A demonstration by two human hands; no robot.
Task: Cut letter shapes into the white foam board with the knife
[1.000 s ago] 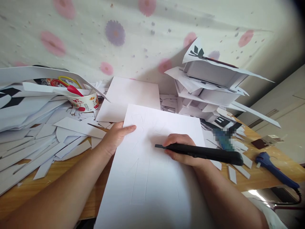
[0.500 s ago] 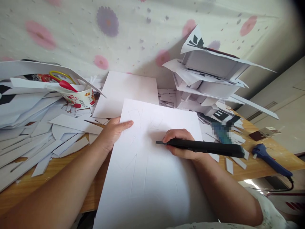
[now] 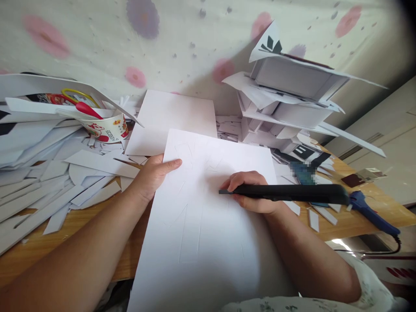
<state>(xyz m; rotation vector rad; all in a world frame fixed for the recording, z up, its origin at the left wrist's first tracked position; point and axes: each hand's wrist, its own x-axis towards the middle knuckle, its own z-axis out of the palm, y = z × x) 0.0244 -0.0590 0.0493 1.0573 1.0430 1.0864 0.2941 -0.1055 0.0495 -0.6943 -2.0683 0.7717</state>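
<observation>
A large white board (image 3: 208, 225) lies in front of me on the wooden table (image 3: 74, 225), with faint cut lines across it. My left hand (image 3: 152, 175) grips its left edge, thumb on top. My right hand (image 3: 251, 193) is closed round a long black utility knife (image 3: 286, 193), whose tip points left just above the board's middle. A second white sheet (image 3: 172, 121) lies behind the board.
White paper strips and offcuts (image 3: 58, 182) cover the table's left. A printed bowl (image 3: 105, 128) holds red and yellow tools. A stack of white card boxes (image 3: 286, 108) stands at the right back. A blue glue gun (image 3: 370, 212) lies at the right edge.
My right hand with the knife has shifted slightly right and up over the board. My left hand keeps its hold on the edge. The view has tilted down a little.
</observation>
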